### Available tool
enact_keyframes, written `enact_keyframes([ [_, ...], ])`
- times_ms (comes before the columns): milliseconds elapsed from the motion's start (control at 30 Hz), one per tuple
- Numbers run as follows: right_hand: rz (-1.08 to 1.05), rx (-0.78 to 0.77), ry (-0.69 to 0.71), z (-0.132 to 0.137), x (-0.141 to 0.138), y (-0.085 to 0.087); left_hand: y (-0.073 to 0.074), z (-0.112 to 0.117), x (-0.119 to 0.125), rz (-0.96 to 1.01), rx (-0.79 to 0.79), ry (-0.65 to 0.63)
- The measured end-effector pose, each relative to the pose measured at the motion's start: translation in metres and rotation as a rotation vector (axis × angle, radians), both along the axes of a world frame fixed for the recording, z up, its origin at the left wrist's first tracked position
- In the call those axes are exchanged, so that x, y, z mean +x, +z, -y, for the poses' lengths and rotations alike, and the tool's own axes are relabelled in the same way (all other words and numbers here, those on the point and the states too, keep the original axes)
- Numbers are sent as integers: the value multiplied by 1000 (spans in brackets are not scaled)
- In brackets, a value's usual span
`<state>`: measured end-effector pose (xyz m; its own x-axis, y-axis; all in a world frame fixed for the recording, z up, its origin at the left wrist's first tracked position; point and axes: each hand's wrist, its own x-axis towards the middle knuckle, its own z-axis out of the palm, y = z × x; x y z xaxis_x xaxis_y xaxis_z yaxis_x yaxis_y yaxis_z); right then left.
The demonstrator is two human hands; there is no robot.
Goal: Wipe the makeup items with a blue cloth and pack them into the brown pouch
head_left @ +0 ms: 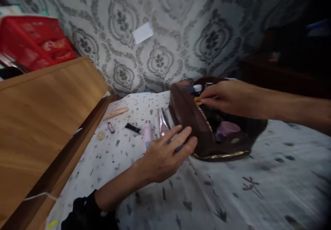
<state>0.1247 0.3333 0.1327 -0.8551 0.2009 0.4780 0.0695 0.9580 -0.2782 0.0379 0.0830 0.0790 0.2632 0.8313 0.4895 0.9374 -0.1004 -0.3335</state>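
Observation:
A dark brown cosmetic bag (191,119) with a gold zip lies open on a white patterned sheet (232,195). My left hand (165,154) rests on the sheet against the bag's near side, fingers spread, over a dark pen-like item. My right hand (227,97) reaches over the bag's open mouth, fingers pinched around something small I cannot make out. Inside the bag I see a purple lid (227,128) and a white-capped bottle (198,88).
Loose cosmetics lie left of the bag: a pink tube (147,132), a black pencil (133,128), a small lipstick (111,127), a clear pouch (162,123), a wooden stick (115,113). A wooden board (38,119) stands at left, a red basket (33,42) behind it.

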Motion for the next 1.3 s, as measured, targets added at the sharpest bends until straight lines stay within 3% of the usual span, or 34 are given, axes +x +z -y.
enact_keyframes([
  [33,80,12,-22,0,4,2,-3,6,-2,-4,-14,23],
  [100,11,37,-59,6,14,7,-9,19,-9,-6,-51,82],
  [233,-252,97,95,40,35,7,-24,49,-33,-4,-150,263],
  [400,-356,153,311,95,41,-9,-31,91,-91,151,-270,722],
  [467,-322,84,379,113,41,-17,-30,110,-118,224,-220,942],
  [667,-81,-294,376,158,35,-48,-31,163,-182,340,-56,1321],
  [900,136,-718,339,193,7,-99,-51,185,-207,510,-92,1435],
  [1067,103,-992,288,203,-2,-130,-50,184,-216,546,-93,1453],
  [1233,55,-1228,271,202,0,-146,-44,185,-212,518,-16,1403],
  [1300,23,-1331,290,200,-2,-150,-41,182,-202,531,76,1300],
])
